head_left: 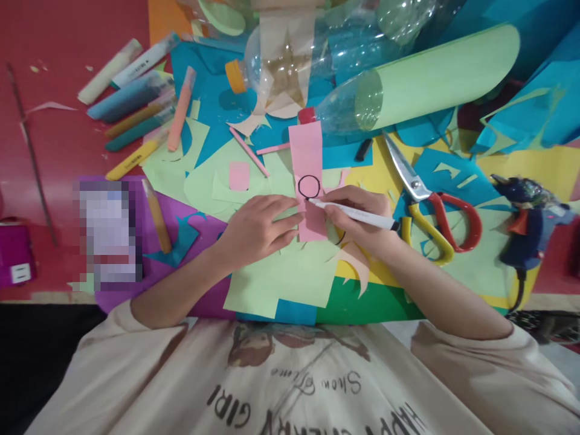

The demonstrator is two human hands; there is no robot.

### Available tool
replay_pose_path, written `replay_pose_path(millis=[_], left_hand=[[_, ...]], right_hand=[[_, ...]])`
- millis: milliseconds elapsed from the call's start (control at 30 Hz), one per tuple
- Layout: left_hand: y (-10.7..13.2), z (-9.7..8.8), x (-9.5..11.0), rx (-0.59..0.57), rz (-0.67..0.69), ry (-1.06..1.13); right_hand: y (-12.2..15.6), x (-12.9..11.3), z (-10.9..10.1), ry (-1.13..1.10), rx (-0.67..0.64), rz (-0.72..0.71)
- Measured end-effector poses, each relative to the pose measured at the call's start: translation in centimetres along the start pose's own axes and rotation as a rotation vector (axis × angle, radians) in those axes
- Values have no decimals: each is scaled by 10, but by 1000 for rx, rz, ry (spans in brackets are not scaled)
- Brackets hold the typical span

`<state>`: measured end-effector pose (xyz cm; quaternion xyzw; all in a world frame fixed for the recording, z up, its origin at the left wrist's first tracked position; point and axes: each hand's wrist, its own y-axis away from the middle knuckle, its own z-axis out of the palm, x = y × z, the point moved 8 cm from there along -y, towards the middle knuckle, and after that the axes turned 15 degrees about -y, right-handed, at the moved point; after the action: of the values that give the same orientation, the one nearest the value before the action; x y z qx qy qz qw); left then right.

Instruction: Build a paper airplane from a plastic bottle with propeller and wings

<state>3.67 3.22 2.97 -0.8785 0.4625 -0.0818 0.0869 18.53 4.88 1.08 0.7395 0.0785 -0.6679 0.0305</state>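
So on my feed the pink strip (307,148) is lying in the middle of the table, bottom end over pale green paper (281,275), and there's one black circle (309,186) on it that looks fully closed, so I'd call that outline done. The right hand (369,237) has its fingers pinched around a white marker (360,214), tip just under the circle. There's a dark spot right there, maybe the start of another mark, but honestly I can't tell if the tip is touching. Left hand (260,225) is palm down and gripping nothing, fingers loosely apart, fingertips resting on the strip's left edge. Below the circle I mostly see bare pink, though fingers hide some of it. Nothing's cut around the circle either; the scissors (417,188) lie off to the right, apart from the strip.
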Motion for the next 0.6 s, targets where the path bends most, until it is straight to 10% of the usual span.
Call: replay_pose_path(millis=[600], left_hand=[[0, 0, -2, 6, -11, 15]], right_hand=[[-2, -2, 1, 58, 38, 41]])
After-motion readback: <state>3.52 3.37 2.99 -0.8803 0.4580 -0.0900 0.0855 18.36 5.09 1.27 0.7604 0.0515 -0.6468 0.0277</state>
